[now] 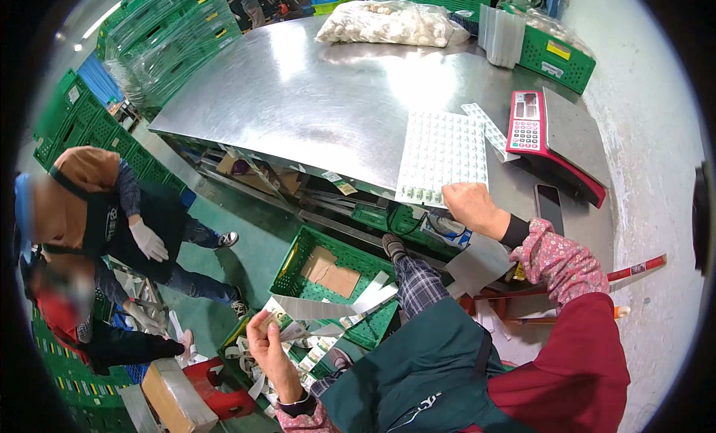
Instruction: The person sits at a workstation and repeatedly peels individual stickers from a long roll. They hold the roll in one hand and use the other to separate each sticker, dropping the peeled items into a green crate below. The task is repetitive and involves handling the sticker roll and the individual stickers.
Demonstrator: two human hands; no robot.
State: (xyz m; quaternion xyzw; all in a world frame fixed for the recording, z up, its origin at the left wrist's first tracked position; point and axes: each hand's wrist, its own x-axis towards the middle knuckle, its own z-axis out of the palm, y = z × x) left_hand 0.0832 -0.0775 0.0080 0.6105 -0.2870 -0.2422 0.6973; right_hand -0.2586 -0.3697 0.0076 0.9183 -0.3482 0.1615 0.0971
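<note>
Label sheet [445, 153] on metal surface [261, 97]; label strip [279, 311] in left hand [274, 356].
Left fingers pinch the strip's end, the rest stretching right above green crate [300, 258]. Right hand [475, 209] curled at the sheet's near right corner; grip unclear.

Bright indoor light, strip lights [101, 20] visible top left; hard glare blows out patches of the steel tabletop [298, 97], with shadow underneath. Centre reads sharp, co-workers' heads [68, 287] blurred. Fisheye bends edges, corners black.
</note>
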